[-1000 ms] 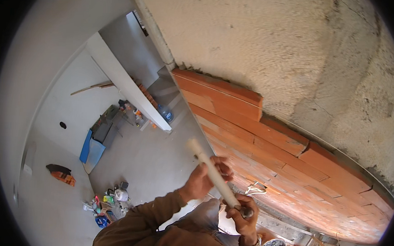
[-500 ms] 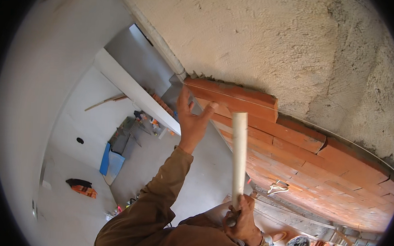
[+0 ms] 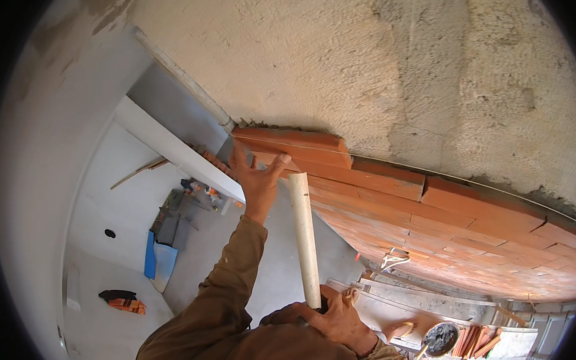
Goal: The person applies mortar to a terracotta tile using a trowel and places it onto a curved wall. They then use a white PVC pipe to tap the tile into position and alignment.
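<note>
My left hand (image 3: 258, 186) is raised with its fingers and thumb spread, at the near-left end of the top orange brick (image 3: 296, 146). The thumb tip overlaps the brick's front face; whether it presses on it I cannot tell. Low in front of my body, my right hand (image 3: 346, 321) grips the lower end of a pale round stick (image 3: 304, 236). That stick points up and leans left, its upper end just below the thumb of my left hand. A thin string (image 3: 393, 163) runs along the top of the brick wall (image 3: 422, 223).
A rough plastered wall (image 3: 294, 56) rises behind the brickwork, with a pale pipe (image 3: 185, 82) at its left end. Planks (image 3: 386, 302) at lower right bear a bucket of mortar (image 3: 441, 338) and loose bricks (image 3: 476, 341). A blue sheet (image 3: 150, 254) leans lower left.
The whole view has shifted, so the brickwork sits further left. The stick now leans left, and my right hand has turned around its lower end. My left hand stays by the top brick.
</note>
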The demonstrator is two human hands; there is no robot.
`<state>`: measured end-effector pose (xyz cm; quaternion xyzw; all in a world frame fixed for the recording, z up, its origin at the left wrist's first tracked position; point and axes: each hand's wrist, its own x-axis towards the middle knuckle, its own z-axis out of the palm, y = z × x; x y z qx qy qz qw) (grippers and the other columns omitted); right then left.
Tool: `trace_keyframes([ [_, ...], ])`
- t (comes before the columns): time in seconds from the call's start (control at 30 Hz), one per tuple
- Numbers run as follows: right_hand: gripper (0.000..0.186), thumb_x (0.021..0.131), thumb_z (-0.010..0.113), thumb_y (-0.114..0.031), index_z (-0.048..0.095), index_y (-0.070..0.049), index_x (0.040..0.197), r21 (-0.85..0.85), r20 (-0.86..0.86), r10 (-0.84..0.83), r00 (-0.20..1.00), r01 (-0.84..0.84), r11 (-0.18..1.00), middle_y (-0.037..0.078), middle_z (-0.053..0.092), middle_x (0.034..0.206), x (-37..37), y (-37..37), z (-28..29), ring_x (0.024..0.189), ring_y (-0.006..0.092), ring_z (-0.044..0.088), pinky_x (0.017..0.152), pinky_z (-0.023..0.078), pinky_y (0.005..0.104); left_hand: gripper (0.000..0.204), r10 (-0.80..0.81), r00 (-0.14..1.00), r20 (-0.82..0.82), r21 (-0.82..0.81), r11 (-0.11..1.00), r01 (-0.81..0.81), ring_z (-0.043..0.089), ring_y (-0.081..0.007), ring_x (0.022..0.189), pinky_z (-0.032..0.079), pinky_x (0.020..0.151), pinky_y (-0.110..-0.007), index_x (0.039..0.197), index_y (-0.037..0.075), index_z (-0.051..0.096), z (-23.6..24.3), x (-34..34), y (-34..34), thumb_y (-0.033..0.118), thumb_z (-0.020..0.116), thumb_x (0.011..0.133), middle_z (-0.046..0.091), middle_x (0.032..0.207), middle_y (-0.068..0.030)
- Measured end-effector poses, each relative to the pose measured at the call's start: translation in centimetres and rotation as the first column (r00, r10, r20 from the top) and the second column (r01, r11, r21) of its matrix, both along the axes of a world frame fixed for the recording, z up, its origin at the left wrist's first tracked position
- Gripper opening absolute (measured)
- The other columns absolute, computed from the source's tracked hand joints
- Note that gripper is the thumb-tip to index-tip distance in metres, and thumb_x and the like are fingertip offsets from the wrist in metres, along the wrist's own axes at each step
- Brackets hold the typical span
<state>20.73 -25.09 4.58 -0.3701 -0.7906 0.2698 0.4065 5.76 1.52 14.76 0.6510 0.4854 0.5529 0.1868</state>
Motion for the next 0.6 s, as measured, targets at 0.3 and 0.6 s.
trace_keyframes([
  [0.3,0.053,0.081,0.072,-0.018,0.059,-0.026,0.131,0.065,-0.11,-0.122,0.986,0.13,0.989,0.023,0.044,0.123,0.0,0.0,2.8,0.086,0.0332,0.064,0.069,0.061,0.0394,0.128,0.026,1.0,0.018,-0.07,0.997,-0.025,0.027,-0.0347,0.139,0.026,0.118,-0.05,0.154,-0.008,0.004,1.3,1.3,-0.8,0.037,0.09,0.071,0.018,0.145,-0.0236],
  [0.6,0.06,0.074,0.08,-0.018,0.058,-0.022,0.13,-0.053,-0.2,-0.127,0.972,0.119,0.991,0.021,0.042,0.126,1.0,-0.2,4.1,0.087,0.0321,0.065,0.069,0.061,0.0415,0.123,-0.002,1.0,-0.031,-0.147,0.989,-0.003,0.03,-0.0345,0.14,0.026,0.117,-0.049,0.154,-0.008,0.012,1.9,0.5,-0.2,0.033,0.09,0.069,0.027,0.148,-0.0268],
])
